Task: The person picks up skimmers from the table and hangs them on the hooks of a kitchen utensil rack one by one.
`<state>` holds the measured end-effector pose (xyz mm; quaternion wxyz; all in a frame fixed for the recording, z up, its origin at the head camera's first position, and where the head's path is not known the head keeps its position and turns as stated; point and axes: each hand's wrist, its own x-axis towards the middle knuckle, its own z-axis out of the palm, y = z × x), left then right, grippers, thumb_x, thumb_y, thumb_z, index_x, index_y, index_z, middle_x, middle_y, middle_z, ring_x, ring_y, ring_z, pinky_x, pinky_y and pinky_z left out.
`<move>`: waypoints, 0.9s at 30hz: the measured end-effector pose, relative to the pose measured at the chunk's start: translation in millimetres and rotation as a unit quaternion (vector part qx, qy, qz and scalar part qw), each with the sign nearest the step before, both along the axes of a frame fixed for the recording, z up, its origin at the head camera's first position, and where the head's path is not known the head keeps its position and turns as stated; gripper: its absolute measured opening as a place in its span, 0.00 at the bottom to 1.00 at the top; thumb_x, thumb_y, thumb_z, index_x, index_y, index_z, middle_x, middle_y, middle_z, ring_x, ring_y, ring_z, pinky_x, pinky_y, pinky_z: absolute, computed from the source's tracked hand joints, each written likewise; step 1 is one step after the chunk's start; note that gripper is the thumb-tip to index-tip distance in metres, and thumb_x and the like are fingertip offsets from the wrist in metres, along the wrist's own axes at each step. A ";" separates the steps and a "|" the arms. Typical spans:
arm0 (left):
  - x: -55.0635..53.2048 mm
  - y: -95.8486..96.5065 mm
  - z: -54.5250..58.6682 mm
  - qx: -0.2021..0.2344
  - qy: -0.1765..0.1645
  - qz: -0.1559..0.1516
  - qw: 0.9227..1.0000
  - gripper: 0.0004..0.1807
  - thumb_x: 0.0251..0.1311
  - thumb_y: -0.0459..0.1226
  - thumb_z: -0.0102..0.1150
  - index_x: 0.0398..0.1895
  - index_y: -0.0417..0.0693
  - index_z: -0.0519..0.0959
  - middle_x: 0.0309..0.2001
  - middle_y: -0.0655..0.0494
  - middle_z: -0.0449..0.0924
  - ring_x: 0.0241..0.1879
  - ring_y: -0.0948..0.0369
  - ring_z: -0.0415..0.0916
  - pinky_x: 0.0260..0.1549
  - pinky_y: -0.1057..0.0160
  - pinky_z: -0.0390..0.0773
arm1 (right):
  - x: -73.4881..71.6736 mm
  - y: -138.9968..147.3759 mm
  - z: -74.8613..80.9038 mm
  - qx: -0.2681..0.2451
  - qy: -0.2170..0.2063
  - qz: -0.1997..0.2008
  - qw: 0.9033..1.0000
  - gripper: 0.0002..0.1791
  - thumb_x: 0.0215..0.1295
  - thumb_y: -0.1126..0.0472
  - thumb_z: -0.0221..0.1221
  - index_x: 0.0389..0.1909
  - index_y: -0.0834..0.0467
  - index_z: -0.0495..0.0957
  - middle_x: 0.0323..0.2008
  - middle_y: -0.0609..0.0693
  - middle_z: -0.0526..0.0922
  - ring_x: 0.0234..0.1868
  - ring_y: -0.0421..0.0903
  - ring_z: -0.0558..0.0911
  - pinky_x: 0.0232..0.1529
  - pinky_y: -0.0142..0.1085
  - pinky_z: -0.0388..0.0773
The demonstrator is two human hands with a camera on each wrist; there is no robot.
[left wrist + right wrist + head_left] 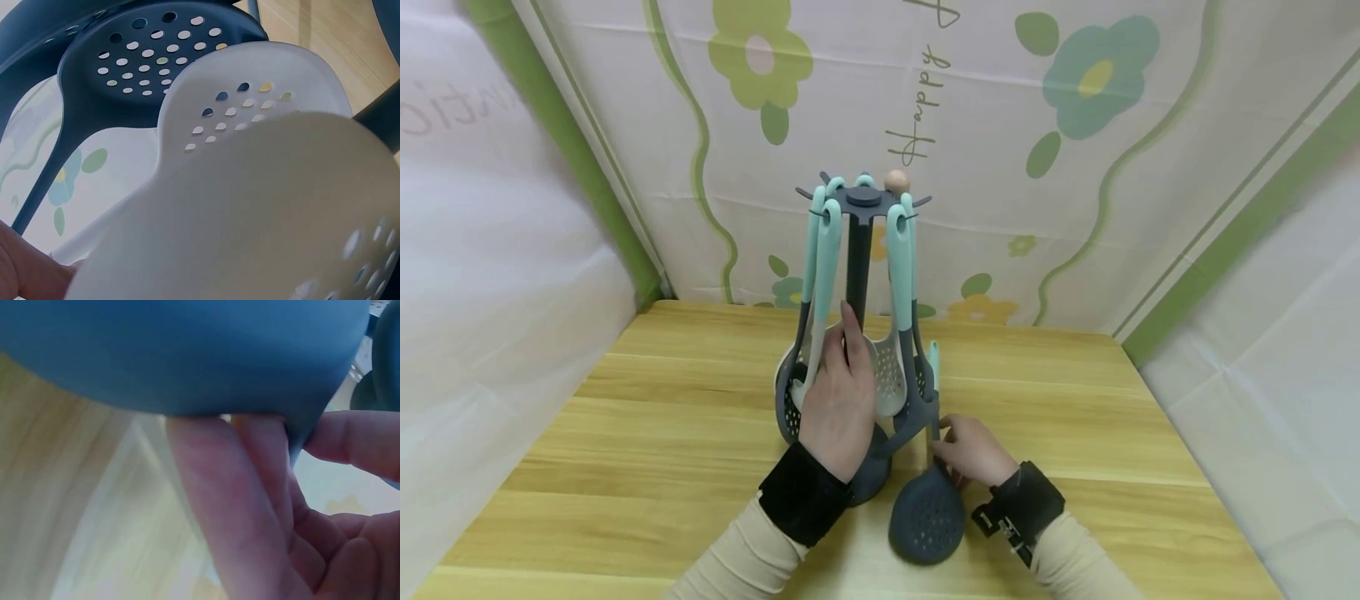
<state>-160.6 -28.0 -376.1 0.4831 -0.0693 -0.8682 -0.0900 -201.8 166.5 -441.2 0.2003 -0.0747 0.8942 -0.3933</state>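
In the head view, a dark utensil stand (860, 267) with a round base (874, 483) holds several kitchen tools by mint-green handles (898, 267). My left hand (838, 408) reaches in among the hanging tools, one finger pointing up beside the pole. A pale slotted tool (891, 379) hangs behind it. In the left wrist view, a white slotted head (250, 87) and a dark skimmer (144, 62) hang close; the hand's grip is hidden. Right of the base, my right hand (976, 450) pinches the neck of a dark slotted skimmer (927, 517), its round head toward me.
The stand is on a wood-grain table (1060, 392). A floral cloth (985, 100) hangs behind it, and white sheets rise at both sides. A small wooden ball (897, 182) shows at the top of the stand.
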 end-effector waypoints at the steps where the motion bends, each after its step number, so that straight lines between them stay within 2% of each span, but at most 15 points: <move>1: 0.4 -0.1 0.1 0.001 -0.002 -0.002 1.000 0.34 0.71 0.28 0.52 0.74 0.31 0.50 0.53 0.33 0.74 0.24 0.56 0.78 0.13 0.64 0.70 | 0.4 -0.1 1.2 0.001 0.005 -0.004 1.000 0.24 0.67 0.63 0.58 0.60 0.71 0.70 0.24 0.54 0.81 0.16 0.45 0.80 0.17 0.38 0.83; 12: 3.1 -1.7 0.4 0.007 -0.006 -0.019 1.000 0.33 0.70 0.28 0.53 0.73 0.30 0.53 0.55 0.32 0.73 0.27 0.54 0.79 0.15 0.63 0.72 | 6.0 1.1 16.9 0.019 0.075 -0.019 0.997 0.24 0.67 0.64 0.60 0.60 0.71 0.70 0.21 0.51 0.80 0.16 0.47 0.79 0.18 0.42 0.83; 22: 4.5 -2.7 1.7 0.019 -0.024 -0.035 0.999 0.34 0.69 0.26 0.53 0.74 0.29 0.51 0.56 0.31 0.72 0.31 0.52 0.82 0.18 0.62 0.77 | 8.9 3.3 25.4 0.029 0.114 -0.026 0.993 0.25 0.68 0.63 0.60 0.62 0.70 0.69 0.23 0.50 0.81 0.17 0.44 0.78 0.17 0.34 0.78; 27: 5.6 -3.2 2.1 0.020 -0.036 -0.045 0.998 0.34 0.69 0.25 0.53 0.74 0.28 0.50 0.57 0.30 0.71 0.39 0.49 0.82 0.23 0.62 0.80 | 10.0 4.4 28.2 0.035 0.131 -0.032 0.990 0.26 0.68 0.62 0.60 0.62 0.70 0.69 0.23 0.50 0.81 0.17 0.42 0.77 0.18 0.34 0.77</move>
